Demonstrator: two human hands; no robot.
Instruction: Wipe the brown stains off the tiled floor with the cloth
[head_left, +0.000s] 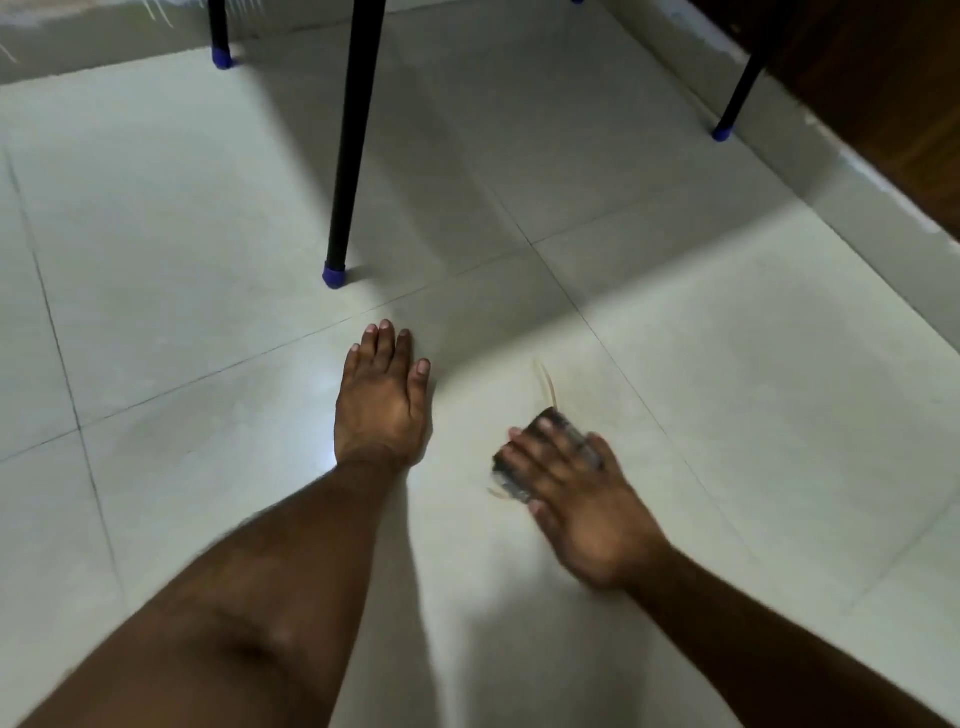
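Head view: pale tiled floor (727, 389) fills the frame.
Left hand (382, 400): centre, flat on the tile, fingers together, holding nothing.
Right hand (576, 493): lower right, fingers spread, pressing the dark cloth (540, 452) down.
Brown stains (546, 384): thin streaks just above the cloth.
Black leg (353, 140): upper centre, blue cap.

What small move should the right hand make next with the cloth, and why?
Probably push the cloth forward. The right hand presses it flat on the tiled floor, and a thin brown streak still curves just beyond its far edge. The left hand is planted flat as a brace, clear of that path.
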